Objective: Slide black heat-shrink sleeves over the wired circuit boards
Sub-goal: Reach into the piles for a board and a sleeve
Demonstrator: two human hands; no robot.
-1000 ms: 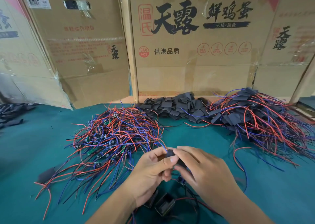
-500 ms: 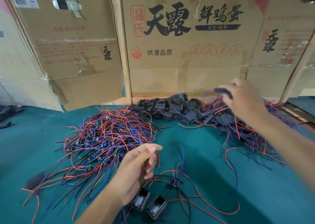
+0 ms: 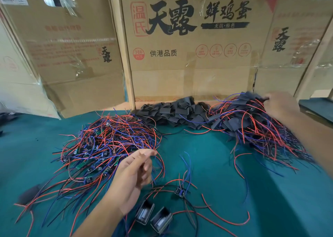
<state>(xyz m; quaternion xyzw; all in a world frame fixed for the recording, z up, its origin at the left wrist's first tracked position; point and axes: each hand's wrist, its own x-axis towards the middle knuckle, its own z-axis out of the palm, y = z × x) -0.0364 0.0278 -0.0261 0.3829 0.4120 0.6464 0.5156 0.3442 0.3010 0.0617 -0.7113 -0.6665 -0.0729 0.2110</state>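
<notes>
A tangle of unsleeved wired circuit boards (image 3: 108,146) with red, blue and black leads lies left of centre on the green mat (image 3: 216,155). Behind it is a heap of flat black heat-shrink sleeves (image 3: 173,110). At the right is a pile of sleeved boards (image 3: 252,128). My left hand (image 3: 133,173) hovers over the near edge of the tangle, fingers loosely curled, holding nothing. My right hand (image 3: 281,106) reaches to the far top of the sleeved pile, fingers curled at a blurred black piece; its grip is unclear. One single wired board (image 3: 180,193) lies in front.
Two small black box-shaped parts (image 3: 144,213) (image 3: 161,220) lie near the front edge under my left wrist. A loose black sleeve (image 3: 28,195) sits at the far left. Printed cardboard boxes (image 3: 189,56) wall off the back. A dark tray edge (image 3: 317,105) shows at the right.
Both hands were together at the front on a sleeve and board. My right hand then carried the sleeved piece up to the right pile and now sits further right. My left hand let go and stayed.
</notes>
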